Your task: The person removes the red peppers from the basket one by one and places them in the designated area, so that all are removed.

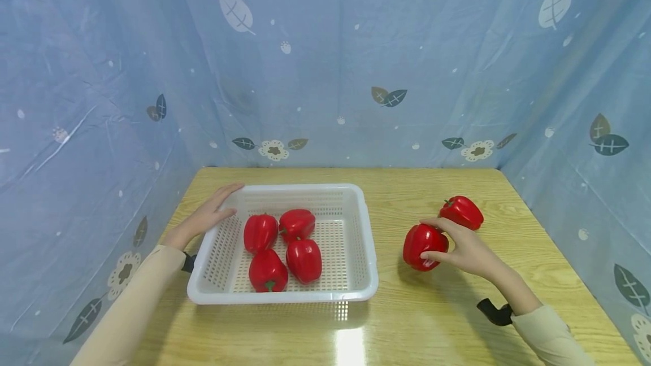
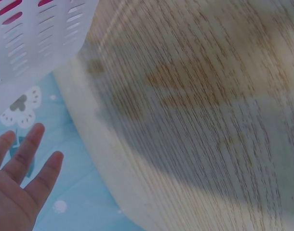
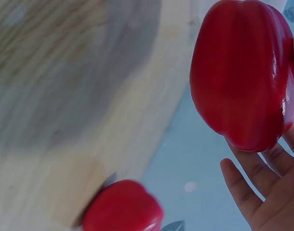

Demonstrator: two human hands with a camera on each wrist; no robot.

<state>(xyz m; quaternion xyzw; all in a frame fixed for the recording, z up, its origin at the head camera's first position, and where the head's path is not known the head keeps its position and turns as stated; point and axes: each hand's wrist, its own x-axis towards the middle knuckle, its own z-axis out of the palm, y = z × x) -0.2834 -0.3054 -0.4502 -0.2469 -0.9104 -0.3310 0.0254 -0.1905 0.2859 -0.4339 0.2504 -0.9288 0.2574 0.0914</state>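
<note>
In the head view my right hand (image 1: 467, 248) holds a glossy red bell pepper (image 1: 422, 246) above the table, thumb on the near side and fingers on the far side. The right wrist view shows this pepper (image 3: 241, 72) close up, with fingers (image 3: 243, 190) spread behind its lower end. A second bell pepper (image 1: 464, 212) lies on the table just beyond that hand. At the left rim of a white plastic basket (image 1: 282, 297) is my left hand (image 1: 205, 216), its fingers straight and spread. Inside the basket lie several red bell peppers (image 1: 303, 261), grouped left of its middle.
The wood-grain table (image 1: 407, 321) carries the basket on its left half. Blue patterned curtains (image 1: 315, 72) hang behind the table and along both sides. A black wrist strap (image 1: 494, 312) shows on the right forearm.
</note>
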